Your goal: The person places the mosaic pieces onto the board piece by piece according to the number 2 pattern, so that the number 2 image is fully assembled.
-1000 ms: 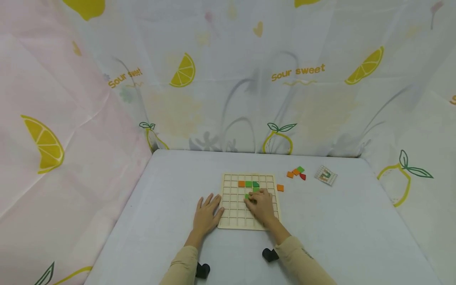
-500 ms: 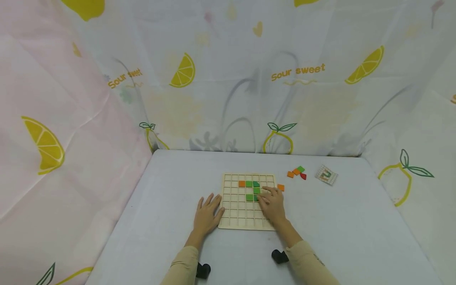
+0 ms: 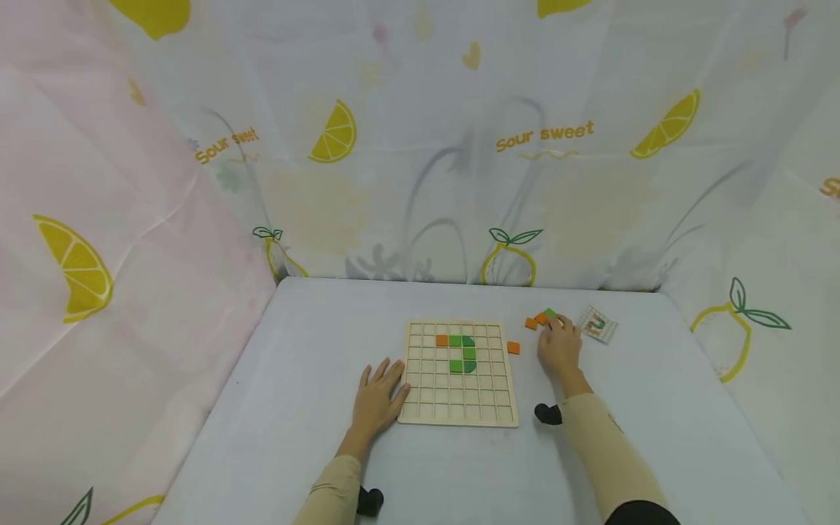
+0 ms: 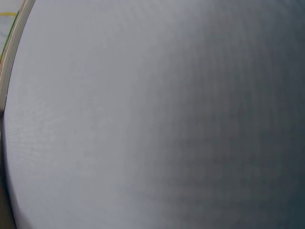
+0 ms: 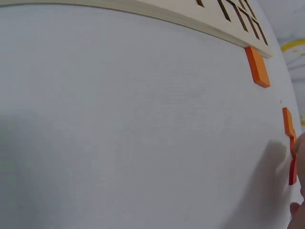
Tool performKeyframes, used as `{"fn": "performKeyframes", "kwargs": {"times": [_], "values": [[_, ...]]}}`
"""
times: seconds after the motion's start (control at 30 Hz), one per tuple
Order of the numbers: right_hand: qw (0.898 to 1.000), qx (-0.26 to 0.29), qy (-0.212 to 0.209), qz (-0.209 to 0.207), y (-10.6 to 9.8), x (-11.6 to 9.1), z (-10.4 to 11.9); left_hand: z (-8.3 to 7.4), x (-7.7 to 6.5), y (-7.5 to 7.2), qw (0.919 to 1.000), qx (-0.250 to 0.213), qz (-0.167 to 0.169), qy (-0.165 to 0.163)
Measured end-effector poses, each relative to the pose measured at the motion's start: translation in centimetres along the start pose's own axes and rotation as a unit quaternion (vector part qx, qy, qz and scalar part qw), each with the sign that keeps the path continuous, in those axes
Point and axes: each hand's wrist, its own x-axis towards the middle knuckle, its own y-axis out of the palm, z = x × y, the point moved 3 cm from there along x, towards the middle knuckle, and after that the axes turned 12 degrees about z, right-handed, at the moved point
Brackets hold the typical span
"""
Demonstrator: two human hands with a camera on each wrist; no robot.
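In the head view my left hand lies flat with spread fingers, touching the left edge of the wooden grid board. Set in its cells are an orange square tile, several green tiles and darker green rounded ones. My right hand reaches over a small loose group at the back right. Orange tiles and a green tile show beside its fingertips. In the right wrist view a red piece lies near my parted fingers; the hand hides it from the head view.
A single orange tile lies against the board's right edge. Right of my right hand is a small pattern card with a printed grid. Patterned cloth walls enclose the white table at the back and sides.
My right hand has left the board, moving right and away to the loose tiles. A dark green rounded tile it was touching now shows fully in its cell. My left hand stays put.
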Motion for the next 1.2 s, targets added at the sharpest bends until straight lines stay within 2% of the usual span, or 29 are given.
{"fn": "performKeyframes", "kwargs": {"times": [0.1,0.23,0.43,0.57,0.63,0.7,0.87,0.9,1.0,1.1,1.13,1.2], "values": [[0.996,-0.018,0.031,0.084,-0.4,1.0,-0.2,0.1,0.0,-0.1,1.0000,-0.001,-0.005,0.003],[0.984,-0.038,0.051,0.168,-0.7,2.0,-0.1,0.1,-0.1,0.1,0.9999,0.005,-0.007,0.006],[0.959,-0.076,0.053,0.269,-1.3,3.2,0.4,0.1,-0.2,0.2,0.9999,0.011,-0.006,0.005],[0.944,-0.080,0.070,0.312,-1.5,3.8,0.7,0.2,-0.1,0.2,0.9999,0.012,-0.005,0.000],[0.944,-0.085,0.069,0.313,-1.5,3.8,0.8,0.2,-0.1,0.1,0.9999,0.011,-0.005,0.000],[0.949,-0.095,0.058,0.296,-1.4,3.8,0.7,0.1,-0.1,0.0,0.9999,0.009,-0.006,0.001],[0.971,-0.106,0.031,0.212,-1.0,3.5,-0.7,0.0,-0.2,0.0,1.0000,0.002,-0.002,0.001],[0.980,-0.096,0.013,0.175,-0.2,3.9,-2.2,0.0,-0.2,0.1,1.0000,0.002,-0.001,0.000],[0.989,-0.051,0.014,0.138,0.0,3.9,-3.3,0.1,-0.2,0.2,1.0000,0.003,-0.001,-0.001],[0.994,0.017,0.014,0.110,0.1,3.8,-4.0,0.2,-0.1,0.2,1.0000,0.003,-0.004,0.000],[0.992,0.033,0.033,0.121,-0.5,3.5,-3.3,0.2,-0.1,0.2,1.0000,0.003,-0.005,0.001],[0.995,0.061,0.006,0.082,0.2,3.8,-4.6,0.1,-0.1,0.1,1.0000,0.002,-0.008,0.004]]}}
